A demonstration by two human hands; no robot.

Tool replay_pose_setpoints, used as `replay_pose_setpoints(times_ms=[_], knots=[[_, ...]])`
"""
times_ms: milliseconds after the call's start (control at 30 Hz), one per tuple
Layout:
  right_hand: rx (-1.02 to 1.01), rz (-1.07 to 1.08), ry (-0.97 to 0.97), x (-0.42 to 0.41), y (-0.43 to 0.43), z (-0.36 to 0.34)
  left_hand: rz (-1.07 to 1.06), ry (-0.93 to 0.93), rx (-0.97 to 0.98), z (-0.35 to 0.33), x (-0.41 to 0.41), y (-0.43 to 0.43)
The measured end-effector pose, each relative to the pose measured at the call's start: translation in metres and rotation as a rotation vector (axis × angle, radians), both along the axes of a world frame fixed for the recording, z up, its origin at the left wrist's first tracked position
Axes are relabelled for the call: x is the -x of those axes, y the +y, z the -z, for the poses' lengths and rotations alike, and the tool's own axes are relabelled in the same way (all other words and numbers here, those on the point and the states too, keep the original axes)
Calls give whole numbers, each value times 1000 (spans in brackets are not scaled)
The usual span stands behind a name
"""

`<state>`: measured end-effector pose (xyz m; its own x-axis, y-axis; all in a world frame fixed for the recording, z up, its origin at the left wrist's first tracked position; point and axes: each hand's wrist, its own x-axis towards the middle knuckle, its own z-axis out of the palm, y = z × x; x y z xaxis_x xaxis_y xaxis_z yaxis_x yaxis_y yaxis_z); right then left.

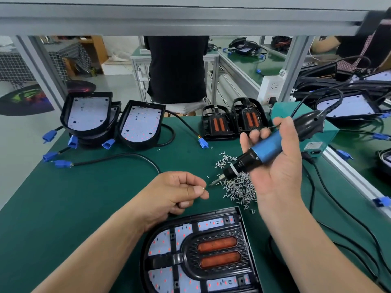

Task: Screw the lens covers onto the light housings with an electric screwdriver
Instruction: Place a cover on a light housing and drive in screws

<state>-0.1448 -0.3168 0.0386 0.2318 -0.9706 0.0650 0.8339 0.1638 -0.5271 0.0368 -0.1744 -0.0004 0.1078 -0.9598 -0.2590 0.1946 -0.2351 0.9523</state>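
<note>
Up front, the right hand (275, 170) lies palm up, fingers curled round the screwdriver (267, 148). Its tip points at the left hand (175, 193), which pinches a tiny metal piece (203, 188). Loose screws (239, 188) lie on the bench (63, 197) between them. Just below both hands sits 1 light housing (160, 246) with its lens cover (218, 253) on.

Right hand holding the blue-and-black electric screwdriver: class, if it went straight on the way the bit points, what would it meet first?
Probably the left hand, whose thumb and forefinger pinch a tiny object, likely a screw, just beyond the screwdriver bit. Depth is unclear; it might pass above them.
</note>
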Motion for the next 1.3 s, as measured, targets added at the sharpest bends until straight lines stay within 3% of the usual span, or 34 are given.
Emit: replay_pose_setpoints(times_ms=[567,1300], knots=[[-36,-32,-55,0,1,-1,115,-54,8,-8,7,2],[43,-35,-21,-2,8,-1,110,-156,-32,-8,6,5]])
